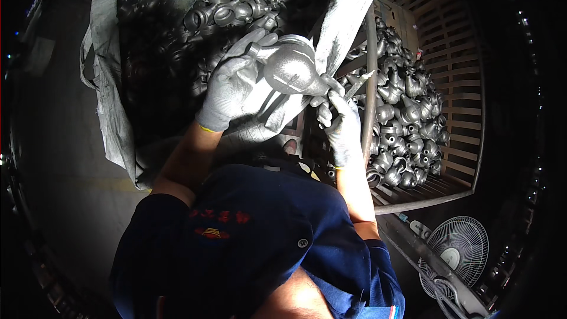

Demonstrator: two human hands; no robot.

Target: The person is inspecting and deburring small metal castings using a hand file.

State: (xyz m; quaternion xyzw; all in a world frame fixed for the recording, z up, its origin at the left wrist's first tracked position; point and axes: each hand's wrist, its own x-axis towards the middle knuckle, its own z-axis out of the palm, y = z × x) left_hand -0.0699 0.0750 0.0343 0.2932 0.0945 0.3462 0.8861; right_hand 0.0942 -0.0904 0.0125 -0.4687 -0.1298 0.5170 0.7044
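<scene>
A grey metal casting (pixel 289 70) with a rounded body, a short side stub and a tapered end is held up in front of me. My left hand (pixel 230 85), in a pale grey glove, is closed around its stub side, with fingers stretched behind it. My right hand (pixel 344 124), gloved too, grips the narrow tapered end between thumb and fingers. Beside the right fingers a thin, light-coloured strip (pixel 358 84) sticks up; whether the hand holds it I cannot tell. Below the casting hangs the pale edge of a large woven sack (pixel 277 115).
Similar castings (pixel 227 12) fill the sack at the upper left, partly in deep shadow. At the right, a slatted metal cage (pixel 466 112) with a rounded rail (pixel 371 71) holds a heap of castings (pixel 407 118). A white fan (pixel 452 257) stands at the lower right.
</scene>
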